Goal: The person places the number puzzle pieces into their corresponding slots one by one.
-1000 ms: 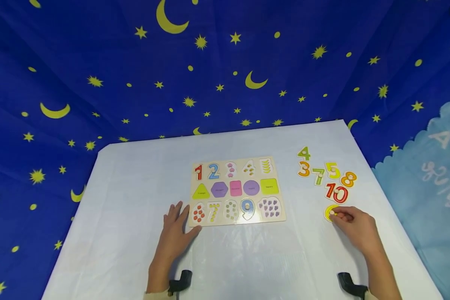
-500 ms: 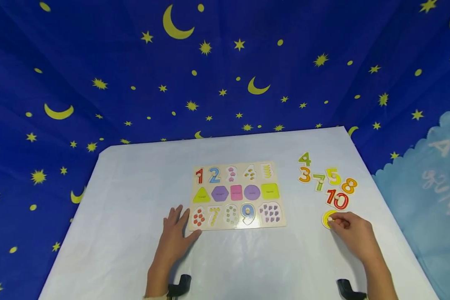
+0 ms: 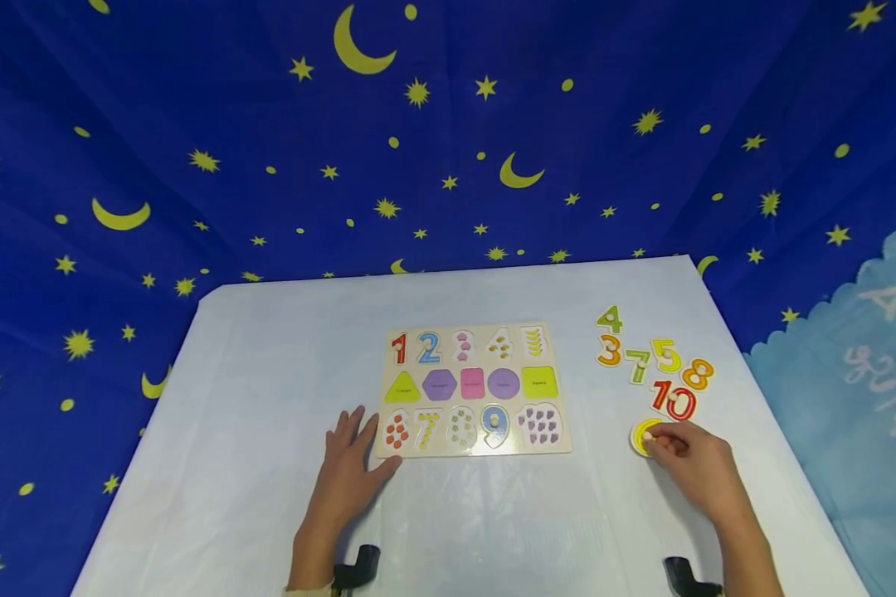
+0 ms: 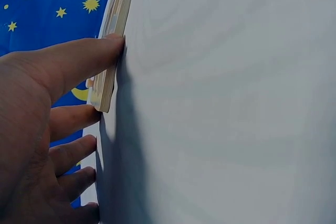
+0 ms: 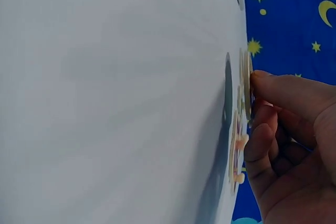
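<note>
Yellow number piece (image 3: pixel 645 436) sits flat on the table (image 3: pixel 269 373), right at the tips of the right hand (image 3: pixel 693 469). Thumb and fingers (image 5: pixel 265 85) are curled onto its small peg, so it's pinched but not lifted; the wrist view shows it lying against the cloth. Compared with a second ago the piece has slid a little toward the puzzle board (image 3: pixel 474 390), away from the red 10 (image 3: pixel 673 400) that lies just beyond the fingers. Hand moved with it. My read: the grip is set and the piece is being dragged out of the pile (no lift yet).

Left hand (image 3: pixel 351 473) hasn't moved. Fingers straight and spread, flat on the table, thumb (image 4: pixel 79 59) pressed against the board's near-left corner, holding nothing. Looks like it's bracing the board.

Other loose numbers beyond the right fingers: 4 (image 3: pixel 609 318), 3 (image 3: pixel 608 351), 7 (image 3: pixel 637 365), 5 (image 3: pixel 666 355), 8 (image 3: pixel 698 374), all unchanged. On the board, 1, 2 and 9 are seated; the slot nearest the left fingertips (red dots, bottom left) is open.
</note>
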Tool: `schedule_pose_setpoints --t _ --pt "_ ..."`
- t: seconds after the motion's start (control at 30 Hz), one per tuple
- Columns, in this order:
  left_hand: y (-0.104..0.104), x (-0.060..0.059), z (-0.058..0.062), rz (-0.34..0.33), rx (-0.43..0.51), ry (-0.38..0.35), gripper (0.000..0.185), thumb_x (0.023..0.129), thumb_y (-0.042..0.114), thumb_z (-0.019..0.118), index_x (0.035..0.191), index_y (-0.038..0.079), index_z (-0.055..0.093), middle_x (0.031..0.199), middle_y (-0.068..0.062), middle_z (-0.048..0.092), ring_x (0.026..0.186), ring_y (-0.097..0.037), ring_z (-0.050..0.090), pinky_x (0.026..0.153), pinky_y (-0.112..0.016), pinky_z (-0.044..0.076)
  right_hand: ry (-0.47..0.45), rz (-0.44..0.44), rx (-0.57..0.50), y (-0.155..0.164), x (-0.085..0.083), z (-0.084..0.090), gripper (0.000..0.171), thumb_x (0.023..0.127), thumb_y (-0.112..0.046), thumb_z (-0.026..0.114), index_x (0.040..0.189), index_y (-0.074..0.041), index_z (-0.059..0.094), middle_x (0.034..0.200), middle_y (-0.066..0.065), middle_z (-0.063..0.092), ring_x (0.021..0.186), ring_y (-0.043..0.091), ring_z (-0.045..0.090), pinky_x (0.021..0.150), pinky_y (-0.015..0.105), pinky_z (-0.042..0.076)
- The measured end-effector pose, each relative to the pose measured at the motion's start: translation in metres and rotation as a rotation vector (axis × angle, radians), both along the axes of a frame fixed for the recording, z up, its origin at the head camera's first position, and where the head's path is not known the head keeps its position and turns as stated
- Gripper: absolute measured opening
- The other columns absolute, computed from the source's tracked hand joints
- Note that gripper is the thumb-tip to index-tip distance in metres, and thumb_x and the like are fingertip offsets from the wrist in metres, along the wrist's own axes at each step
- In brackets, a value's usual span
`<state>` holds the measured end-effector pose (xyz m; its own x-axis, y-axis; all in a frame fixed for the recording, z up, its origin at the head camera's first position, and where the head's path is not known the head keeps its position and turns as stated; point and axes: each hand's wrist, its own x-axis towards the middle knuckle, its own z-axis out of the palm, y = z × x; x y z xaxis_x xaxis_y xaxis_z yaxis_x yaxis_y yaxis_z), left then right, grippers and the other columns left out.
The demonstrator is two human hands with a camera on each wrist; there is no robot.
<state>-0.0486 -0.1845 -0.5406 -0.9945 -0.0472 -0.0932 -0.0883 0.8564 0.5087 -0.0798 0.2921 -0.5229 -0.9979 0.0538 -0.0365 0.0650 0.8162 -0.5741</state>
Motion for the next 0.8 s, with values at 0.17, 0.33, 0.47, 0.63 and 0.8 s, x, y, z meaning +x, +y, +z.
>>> schedule_pose_setpoints --t 0.17,0.33,0.47,0.63,0.8 --pt "0.000 0.000 0.001 0.000 -0.009 -0.011 0.080 0.081 0.044 0.074 0.144 0.006 0.043 0.155 -0.014 0.026 0.145 -0.033 0.006 0.115 -0.052 0.004 0.014 0.024 -0.015 -0.007 -0.004 0.002 0.023 0.083 -0.015 0.075 0.101 -0.001 0.071 0.080 0.001 0.060 0.073 0.017 0.053 0.056 0.023 0.045" --pt "0.002 0.000 0.001 0.002 -0.004 -0.016 0.080 0.081 0.043 0.074 0.144 0.006 0.043 0.155 -0.014 0.026 0.145 -0.032 0.006 0.115 -0.052 0.003 0.019 0.045 -0.032 -0.015 -0.006 0.003 0.021 0.082 -0.015 0.076 0.100 -0.003 0.072 0.079 0.000 0.060 0.072 0.016 0.053 0.057 0.022 0.046" --pt "0.003 -0.001 0.000 0.000 0.000 -0.027 0.080 0.081 0.043 0.074 0.145 0.007 0.043 0.156 -0.014 0.025 0.145 -0.032 0.005 0.116 -0.052 0.002 -0.003 0.053 -0.042 -0.023 -0.009 0.002 0.022 0.082 -0.016 0.076 0.100 -0.004 0.072 0.079 -0.001 0.060 0.072 0.015 0.053 0.056 0.023 0.046" --pt "0.002 -0.002 0.001 -0.005 -0.004 -0.022 0.080 0.081 0.044 0.074 0.145 0.007 0.043 0.155 -0.014 0.025 0.145 -0.032 0.006 0.116 -0.052 0.003 -0.003 0.076 -0.056 -0.032 -0.012 0.001 0.020 0.081 -0.014 0.077 0.098 -0.005 0.073 0.076 -0.001 0.058 0.069 0.015 0.052 0.054 0.022 0.045" --pt "0.001 0.000 0.003 -0.001 -0.013 -0.013 0.080 0.080 0.043 0.075 0.144 0.006 0.044 0.155 -0.015 0.026 0.145 -0.033 0.007 0.115 -0.053 0.004 -0.018 0.098 -0.071 -0.041 -0.015 0.001 0.019 0.082 -0.014 0.076 0.099 -0.006 0.073 0.075 -0.002 0.057 0.069 0.015 0.052 0.055 0.023 0.045"
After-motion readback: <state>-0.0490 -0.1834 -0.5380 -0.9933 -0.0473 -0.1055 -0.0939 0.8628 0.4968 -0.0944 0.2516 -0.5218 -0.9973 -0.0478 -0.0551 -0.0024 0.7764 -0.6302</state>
